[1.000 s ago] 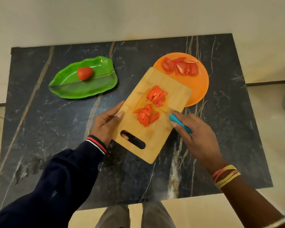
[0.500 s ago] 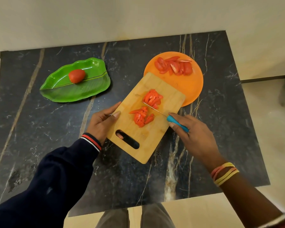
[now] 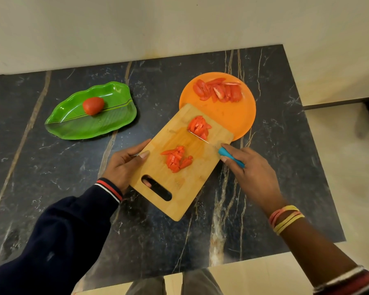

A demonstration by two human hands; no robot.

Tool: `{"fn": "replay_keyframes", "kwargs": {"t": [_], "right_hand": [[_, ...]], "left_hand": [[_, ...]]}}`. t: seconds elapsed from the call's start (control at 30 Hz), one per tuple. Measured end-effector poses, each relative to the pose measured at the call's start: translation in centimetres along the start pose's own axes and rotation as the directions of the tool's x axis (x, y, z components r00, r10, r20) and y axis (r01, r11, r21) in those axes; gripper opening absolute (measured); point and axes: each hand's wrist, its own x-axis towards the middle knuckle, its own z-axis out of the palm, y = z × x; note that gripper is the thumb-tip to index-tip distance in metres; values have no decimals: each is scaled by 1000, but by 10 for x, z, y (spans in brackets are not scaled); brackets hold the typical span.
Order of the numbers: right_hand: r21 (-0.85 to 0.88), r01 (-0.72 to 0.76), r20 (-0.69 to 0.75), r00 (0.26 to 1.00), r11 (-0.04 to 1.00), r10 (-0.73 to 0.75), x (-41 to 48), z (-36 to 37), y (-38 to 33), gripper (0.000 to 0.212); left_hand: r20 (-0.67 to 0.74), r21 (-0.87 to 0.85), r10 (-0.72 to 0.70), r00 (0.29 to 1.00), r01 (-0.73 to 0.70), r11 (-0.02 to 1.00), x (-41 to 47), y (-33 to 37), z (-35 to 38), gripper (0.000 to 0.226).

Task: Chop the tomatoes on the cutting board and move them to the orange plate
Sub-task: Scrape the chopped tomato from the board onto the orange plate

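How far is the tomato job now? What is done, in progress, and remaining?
Done: tomato slices lie on the orange plate. In hand: the left hand grips the cutting board, whose far corner overlaps the plate; the right hand holds the knife against the far pile, probably to push it across. Left: the near pile, and a whole tomato on the green dish.

On the counter (image 3: 51, 167), a cutting board (image 3: 190, 188) lies centrally, its far corner over the plate (image 3: 232, 118) behind it, rightward. Two heaps of chopped tomato (image 3: 176, 159) sit on the board, slices (image 3: 219, 91) on the plate. Left, a dish (image 3: 90, 126) holds a whole tomato (image 3: 93, 105).
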Motion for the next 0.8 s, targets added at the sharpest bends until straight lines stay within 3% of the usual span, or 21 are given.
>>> {"fn": "replay_keyframes", "kwargs": {"t": [0.63,0.8], "right_hand": [[-30,-159,-30,987,987,158,23,-16,18,40],[46,-141,-62,988,989,144,20,-17,13,40]], "left_hand": [[-37,55,-47,998,49,997,0,3,-12,34],[-38,81,-40,999,43,996,1,4,-16,33]]}}
